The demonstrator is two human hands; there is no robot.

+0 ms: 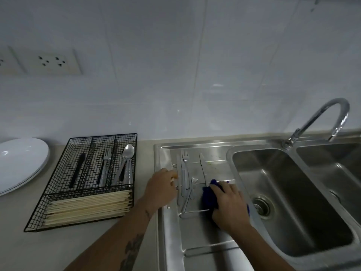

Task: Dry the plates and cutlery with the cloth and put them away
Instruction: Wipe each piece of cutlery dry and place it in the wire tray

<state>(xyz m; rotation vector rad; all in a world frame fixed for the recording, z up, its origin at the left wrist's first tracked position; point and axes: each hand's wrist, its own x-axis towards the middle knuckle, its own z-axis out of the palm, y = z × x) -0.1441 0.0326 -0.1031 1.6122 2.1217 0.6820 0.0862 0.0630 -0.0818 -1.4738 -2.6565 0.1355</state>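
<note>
My right hand (229, 204) grips the blue cloth (210, 196) on the steel drainboard (195, 235); my left hand (161, 187), fingers loosely curled, nears the cutlery (184, 173); grey bench (23, 243), white-tiled wall (175, 65).

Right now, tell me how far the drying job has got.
Done: white plates are stacked on the counter, and a knife, forks and spoons lie in the wire tray. In hand: the right hand holds the blue cloth on the drainboard; the left hand reaches toward the cutlery there. Left: a fork and knives on the drainboard.
</note>
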